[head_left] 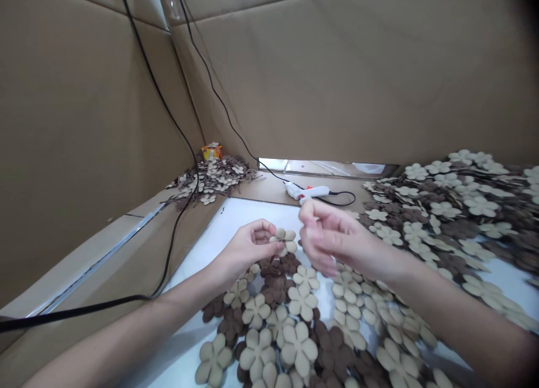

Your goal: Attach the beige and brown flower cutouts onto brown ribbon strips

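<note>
My left hand (pixel 255 245) pinches a beige five-petal flower cutout (pixel 288 243) between thumb and fingers, above the white board (pixel 236 211). Just right of that flower is my right hand (pixel 326 236), raised and blurred, with its fingers curled in. Whatever they hold, if anything, is hidden. Below both hands lie many flower cutouts, some beige (pixel 298 347) and some dark brown (pixel 334 351), overlapping one another on the board.
A white glue gun (pixel 305 192) with red parts lies behind the board. Large flower piles (pixel 446 208) cover the right side. Stemmed flowers (pixel 219 177) are heaped in the back left corner near an orange packet (pixel 211 151). A black cable (pixel 172 253) crosses the left. Cardboard walls (pixel 337 85) enclose the space.
</note>
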Motion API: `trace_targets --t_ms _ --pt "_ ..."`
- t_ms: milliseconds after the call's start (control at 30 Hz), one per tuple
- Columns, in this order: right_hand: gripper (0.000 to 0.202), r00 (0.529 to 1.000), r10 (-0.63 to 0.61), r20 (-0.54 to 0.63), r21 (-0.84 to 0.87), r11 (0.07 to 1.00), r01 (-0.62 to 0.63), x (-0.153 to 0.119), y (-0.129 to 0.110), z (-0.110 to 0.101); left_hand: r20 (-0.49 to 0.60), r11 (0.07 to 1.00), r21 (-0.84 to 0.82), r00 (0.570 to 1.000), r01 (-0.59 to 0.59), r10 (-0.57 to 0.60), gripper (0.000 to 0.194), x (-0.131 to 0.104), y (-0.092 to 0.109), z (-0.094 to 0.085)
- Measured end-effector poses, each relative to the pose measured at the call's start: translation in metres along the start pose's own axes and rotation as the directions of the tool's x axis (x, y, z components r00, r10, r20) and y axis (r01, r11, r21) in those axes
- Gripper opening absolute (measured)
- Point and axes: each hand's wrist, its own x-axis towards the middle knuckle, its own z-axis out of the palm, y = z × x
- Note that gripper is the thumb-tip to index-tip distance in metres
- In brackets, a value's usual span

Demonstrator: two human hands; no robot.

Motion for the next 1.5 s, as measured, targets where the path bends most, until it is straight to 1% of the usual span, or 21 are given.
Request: trace_targets --t_ms 33,67,100,133,167,200,233,267,300,367,433,567,667,833,900,1000,1100,1167,1267,1400,1500 --pt "0.016 0.988 0.126 0.086 -0.102 0.988 -0.117 -0.003 -0.007 -0.001 -0.001 1.0 -0.008 1.0 -0.003 0.003 0.029 0.0 -0.001 -0.001" --pt "0.017 0.958 0.258 0.124 -0.266 0.939 -0.218 -0.006 -0.013 -0.003 0.001 1.0 -0.02 1.0 -0.003 0.003 0.03 0.0 -0.002 -0.002" --pt "0.017 0.926 0.366 0.098 -0.468 0.838 -0.282 -0.009 -0.018 -0.005 0.003 0.999 -0.033 1.0 0.005 -0.005 0.03 0.0 -0.002 -0.003" --pt "0.015 0.908 0.419 0.01 -0.661 0.684 -0.308 -0.011 -0.022 -0.008 0.005 0.999 -0.046 1.0 0.021 -0.02 0.031 0.0 -0.003 -0.003" --pt "0.013 0.909 0.401 -0.11 -0.81 0.494 -0.316 -0.013 -0.025 -0.011 0.007 0.997 -0.058 0.999 0.041 -0.041 0.033 0.0 -0.003 -0.004" --pt "0.01 0.92 0.323 -0.22 -0.896 0.306 -0.322 -0.013 -0.026 -0.014 0.008 0.996 -0.068 0.998 0.064 -0.063 0.035 0.0 -0.003 -0.004" --pt "0.008 0.93 0.217 -0.296 -0.929 0.162 -0.333 -0.013 -0.026 -0.017 0.008 0.993 -0.076 0.996 0.085 -0.085 0.039 0.0 -0.003 -0.003" --pt "0.006 0.935 0.124 -0.333 -0.935 0.085 -0.344 -0.012 -0.025 -0.02 0.009 0.991 -0.084 0.995 0.103 -0.102 0.042 -0.001 -0.002 -0.003" --pt "0.006 0.937 0.068 -0.342 -0.935 0.073 -0.346 -0.011 -0.023 -0.023 0.014 0.989 -0.093 0.993 0.118 -0.117 0.045 -0.001 -0.001 -0.002" --pt "0.009 0.946 0.044 -0.322 -0.931 0.164 -0.325 -0.008 -0.018 -0.028 0.04 0.983 -0.117 0.99 0.14 -0.136 0.044 -0.003 0.002 0.0" --pt "0.01 0.95 0.029 -0.312 -0.915 0.261 -0.308 -0.005 -0.012 -0.031 0.079 0.978 -0.14 0.986 0.157 -0.147 0.037 -0.004 0.005 0.002" --pt "0.008 0.943 -0.062 -0.326 -0.9 0.325 -0.29 -0.003 -0.005 -0.033 0.128 0.964 -0.194 0.979 0.18 -0.157 0.022 -0.008 0.009 0.003" --pt "0.008 0.939 -0.076 -0.334 -0.88 0.383 -0.282 -0.003 -0.003 -0.031 0.145 0.946 -0.249 0.974 0.207 -0.175 0.014 -0.008 0.008 0.001" --pt "0.021 0.924 -0.018 -0.382 -0.825 0.457 -0.332 -0.003 -0.002 -0.027 0.091 0.936 -0.303 0.984 0.177 -0.156 0.011 -0.004 0.006 -0.002" --pt "0.031 0.918 0.026 -0.395 -0.765 0.545 -0.344 -0.003 0.003 -0.024 0.064 0.943 -0.297 0.989 0.147 -0.134 0.011 -0.003 0.005 -0.003" --pt "0.037 0.908 0.139 -0.396 -0.606 0.703 -0.372 0.0 0.016 -0.019 0.036 0.95 -0.293 0.994 0.11 -0.104 0.015 -0.003 0.003 -0.003" --pt "0.042 0.902 0.216 -0.373 -0.465 0.799 -0.383 0.005 0.031 -0.012 -0.023 0.949 -0.301 0.995 0.089 -0.1 0.017 -0.005 0.005 -0.001" --pt "0.045 0.904 0.222 -0.366 -0.397 0.841 -0.367 0.008 0.041 -0.007 -0.068 0.951 -0.299 0.992 0.08 -0.105 0.018 -0.006 0.008 0.001" --pt "0.046 0.912 0.178 -0.37 -0.334 0.89 -0.31 0.012 0.052 0.001 -0.101 0.948 -0.307 0.987 0.088 -0.124 0.015 -0.009 0.01 0.004" --pt "0.039 0.91 0.107 -0.402 -0.307 0.92 -0.244 0.014 0.059 0.005 -0.072 0.914 -0.38 0.98 0.144 -0.184 0.016 -0.009 0.007 0.006" --pt "0.035 0.912 0.082 -0.403 -0.293 0.932 -0.213 0.014 0.057 0.004 -0.058 0.899 -0.411 0.98 0.15 -0.19 0.016 -0.007 0.003 0.003"
